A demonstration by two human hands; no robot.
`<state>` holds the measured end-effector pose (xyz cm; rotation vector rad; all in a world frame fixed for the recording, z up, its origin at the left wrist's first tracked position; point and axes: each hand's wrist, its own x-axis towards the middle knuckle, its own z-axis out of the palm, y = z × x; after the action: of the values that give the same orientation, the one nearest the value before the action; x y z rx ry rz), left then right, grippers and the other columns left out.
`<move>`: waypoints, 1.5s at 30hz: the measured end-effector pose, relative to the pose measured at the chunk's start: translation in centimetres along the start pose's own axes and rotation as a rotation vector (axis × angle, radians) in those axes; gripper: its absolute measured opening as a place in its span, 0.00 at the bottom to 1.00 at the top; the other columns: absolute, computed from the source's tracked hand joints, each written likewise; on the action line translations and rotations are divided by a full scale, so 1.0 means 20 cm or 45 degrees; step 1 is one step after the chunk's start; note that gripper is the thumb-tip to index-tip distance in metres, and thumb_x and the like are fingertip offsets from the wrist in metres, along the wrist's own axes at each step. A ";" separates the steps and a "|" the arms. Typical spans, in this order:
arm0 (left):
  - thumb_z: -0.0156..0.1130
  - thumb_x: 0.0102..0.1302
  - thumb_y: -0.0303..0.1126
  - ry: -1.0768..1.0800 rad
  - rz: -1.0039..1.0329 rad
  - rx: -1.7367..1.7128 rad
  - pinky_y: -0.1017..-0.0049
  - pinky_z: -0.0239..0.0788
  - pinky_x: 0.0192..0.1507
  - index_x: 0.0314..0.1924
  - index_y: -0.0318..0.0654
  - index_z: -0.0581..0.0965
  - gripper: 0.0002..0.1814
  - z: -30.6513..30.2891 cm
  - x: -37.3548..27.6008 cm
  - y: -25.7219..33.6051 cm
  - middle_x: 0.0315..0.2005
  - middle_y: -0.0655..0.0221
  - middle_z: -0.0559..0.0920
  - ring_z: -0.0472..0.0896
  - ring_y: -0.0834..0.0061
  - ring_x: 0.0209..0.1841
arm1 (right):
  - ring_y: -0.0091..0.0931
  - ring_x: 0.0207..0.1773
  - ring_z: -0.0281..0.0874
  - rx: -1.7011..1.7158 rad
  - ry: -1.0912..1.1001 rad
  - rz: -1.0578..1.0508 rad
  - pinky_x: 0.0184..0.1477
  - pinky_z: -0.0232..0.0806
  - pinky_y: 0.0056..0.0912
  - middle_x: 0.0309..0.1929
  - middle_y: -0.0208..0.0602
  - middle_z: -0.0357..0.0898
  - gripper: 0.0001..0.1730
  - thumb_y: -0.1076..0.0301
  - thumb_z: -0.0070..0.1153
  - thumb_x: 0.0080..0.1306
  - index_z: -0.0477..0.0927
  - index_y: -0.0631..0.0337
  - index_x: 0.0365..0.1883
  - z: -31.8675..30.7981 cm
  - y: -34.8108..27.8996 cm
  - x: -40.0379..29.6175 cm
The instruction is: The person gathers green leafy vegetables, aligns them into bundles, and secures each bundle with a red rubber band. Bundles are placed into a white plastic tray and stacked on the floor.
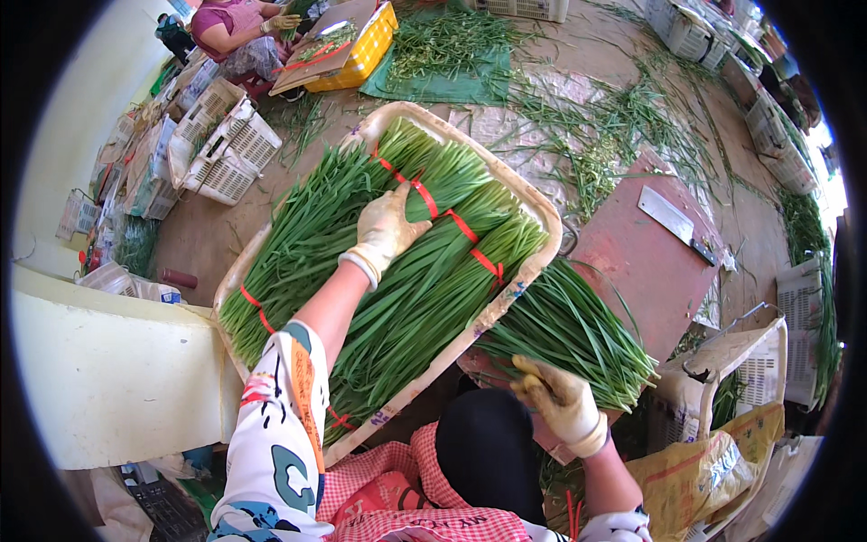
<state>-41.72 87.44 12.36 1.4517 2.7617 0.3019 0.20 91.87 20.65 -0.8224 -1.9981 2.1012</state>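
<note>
My left hand [385, 234], in a pale work glove, lies on tied bundles of garlic chives [433, 284] in a white plastic crate [552, 220]. Its thumb and fingers are spread beside a red tie [425, 196]; nothing is gripped. The bundles lie flat, with red ties around them, some near opposite ends of the crate. My right hand [562, 406], gloved and stained yellowish at the fingers, is loosely curled with nothing visible in it. Just beyond it, right of the crate, a bunch of garlic chives [576, 325] lies partly on a reddish board [637, 264]. No tie shows on this bunch.
A cleaver [667, 215] lies on the board. At right stands a white crate [718, 379] with a wire hook and yellow sacking [704, 467]. A pale wall ledge [129, 366] borders the left. Scattered leaves [603, 149] cover the floor; another person [234, 34] sits beyond.
</note>
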 end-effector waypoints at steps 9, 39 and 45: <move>0.74 0.60 0.50 0.060 0.027 -0.346 0.60 0.76 0.56 0.65 0.38 0.73 0.38 0.16 0.01 -0.10 0.51 0.52 0.84 0.83 0.53 0.54 | 0.41 0.46 0.84 -1.007 0.086 -1.214 0.53 0.74 0.44 0.41 0.45 0.86 0.17 0.65 0.61 0.69 0.82 0.59 0.55 0.38 -0.33 1.34; 0.70 0.60 0.58 0.185 -0.133 -0.252 0.48 0.47 0.79 0.73 0.34 0.68 0.49 -0.14 -0.87 -0.28 0.73 0.54 0.70 0.63 0.49 0.77 | 0.46 0.58 0.79 -1.880 -0.106 -1.046 0.66 0.66 0.49 0.58 0.47 0.84 0.22 0.58 0.42 0.82 0.81 0.55 0.63 0.24 -0.02 2.12; 0.68 0.66 0.46 0.386 0.059 -0.344 0.51 0.53 0.79 0.72 0.36 0.70 0.38 -0.55 -1.64 -0.26 0.72 0.53 0.71 0.65 0.51 0.77 | 0.52 0.65 0.75 -1.499 -0.138 -1.146 0.66 0.67 0.51 0.61 0.58 0.80 0.23 0.62 0.45 0.81 0.76 0.67 0.66 0.46 -0.05 1.97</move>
<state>-28.27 55.98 19.45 1.5085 2.7610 0.9287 -37.50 101.60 9.84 0.2025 -2.7953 0.4163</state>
